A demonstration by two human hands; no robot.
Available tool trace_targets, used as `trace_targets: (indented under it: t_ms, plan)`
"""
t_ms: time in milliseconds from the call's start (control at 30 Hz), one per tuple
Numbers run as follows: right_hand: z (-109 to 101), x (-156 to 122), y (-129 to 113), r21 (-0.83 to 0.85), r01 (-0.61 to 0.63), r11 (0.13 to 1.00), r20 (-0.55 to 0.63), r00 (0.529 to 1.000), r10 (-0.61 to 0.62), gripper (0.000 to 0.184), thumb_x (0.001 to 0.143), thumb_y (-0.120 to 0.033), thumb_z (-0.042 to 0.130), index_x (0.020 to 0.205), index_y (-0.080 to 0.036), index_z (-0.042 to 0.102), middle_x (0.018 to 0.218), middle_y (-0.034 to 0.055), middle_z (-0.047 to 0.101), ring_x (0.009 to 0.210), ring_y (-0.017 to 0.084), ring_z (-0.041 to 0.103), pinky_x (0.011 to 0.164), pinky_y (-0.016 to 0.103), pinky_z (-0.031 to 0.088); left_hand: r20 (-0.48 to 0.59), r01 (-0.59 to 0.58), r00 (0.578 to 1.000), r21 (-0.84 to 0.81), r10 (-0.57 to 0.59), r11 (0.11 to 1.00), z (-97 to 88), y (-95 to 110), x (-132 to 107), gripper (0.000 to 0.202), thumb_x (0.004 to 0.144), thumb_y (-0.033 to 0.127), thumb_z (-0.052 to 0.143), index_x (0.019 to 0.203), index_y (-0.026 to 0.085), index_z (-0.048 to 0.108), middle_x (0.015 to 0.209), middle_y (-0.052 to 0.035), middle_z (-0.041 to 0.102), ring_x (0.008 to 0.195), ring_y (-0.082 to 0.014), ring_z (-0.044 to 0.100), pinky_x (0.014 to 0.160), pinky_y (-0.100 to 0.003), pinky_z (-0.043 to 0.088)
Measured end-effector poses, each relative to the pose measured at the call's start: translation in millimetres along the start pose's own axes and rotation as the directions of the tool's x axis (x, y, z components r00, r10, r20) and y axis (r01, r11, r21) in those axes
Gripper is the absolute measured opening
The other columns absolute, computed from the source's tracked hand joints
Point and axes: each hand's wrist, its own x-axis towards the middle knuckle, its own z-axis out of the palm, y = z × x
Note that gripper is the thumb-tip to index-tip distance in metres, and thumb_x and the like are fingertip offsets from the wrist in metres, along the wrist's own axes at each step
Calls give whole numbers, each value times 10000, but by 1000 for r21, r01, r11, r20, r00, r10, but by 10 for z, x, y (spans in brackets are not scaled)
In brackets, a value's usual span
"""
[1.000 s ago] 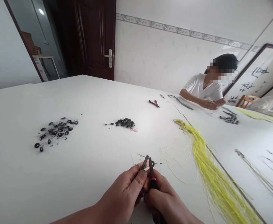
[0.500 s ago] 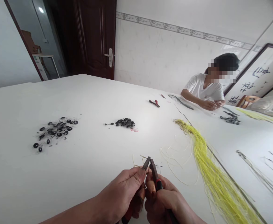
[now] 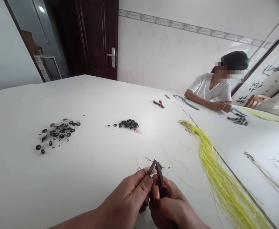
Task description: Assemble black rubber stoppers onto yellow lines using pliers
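Observation:
My left hand (image 3: 132, 192) is closed around a tool with a dark flat metal jaw (image 3: 152, 167), apparently pliers; its handle is hidden by my fingers. My right hand (image 3: 171, 197) grips pliers (image 3: 159, 174) with a red-and-black handle. Both jaws point away from me, their tips close together. A thin cord and a small wire-like piece (image 3: 149, 158) stick out beyond my left fingertips. Just past the right jaw lies a tiny dark bit (image 3: 168, 167). What the jaws hold, if anything, is too small to make out.
Black discs on thin threads (image 3: 60, 131) lie at left. A dark pile (image 3: 129, 123) sits mid-table, with red-handled pliers (image 3: 159, 103) farther back. A long yellow cord bundle (image 3: 207, 152) runs along the right. Another person (image 3: 212, 89) sits at the far right side.
The view has shifted slightly. My hands and tools sit a little farther right in the picture, with the jaw tips still close together. The other person's hands have moved slightly.

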Motion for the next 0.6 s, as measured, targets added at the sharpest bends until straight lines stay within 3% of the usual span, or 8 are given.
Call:
trace_targets:
  t_ms: [167, 400, 600]
  plan:
    - [0, -21, -38, -204, 40, 978, -41, 998, -50, 176, 443, -92, 377, 583, -189, 419, 401, -105, 368, 288, 15, 259, 316, 170, 221, -14, -25, 1000, -5, 25, 1000, 45, -23, -26, 269, 855, 411, 384, 780, 175, 491, 613, 55, 408, 528, -67, 338, 492, -192, 295]
    - [22, -31, 42, -124, 7, 992, -88, 996, -18, 168, 411, -93, 362, 547, -177, 416, 467, -50, 492, 348, 36, 367, 332, 166, 226, -27, 71, 997, -147, -76, 987, 88, -83, -40, 309, 850, 432, 377, 679, 186, 451, 500, 69, 365, 432, -63, 294, 412, -205, 226]
    - [89, -62, -6, -95, -17, 995, -84, 996, 9, 155, 400, -94, 373, 514, -196, 398, 376, -80, 384, 308, 41, 302, 332, 185, 257, -2, 57, 998, -302, -61, 951, 140, -51, -40, 275, 857, 363, 400, 653, 182, 433, 469, 73, 345, 403, -58, 223, 373, -203, 157]
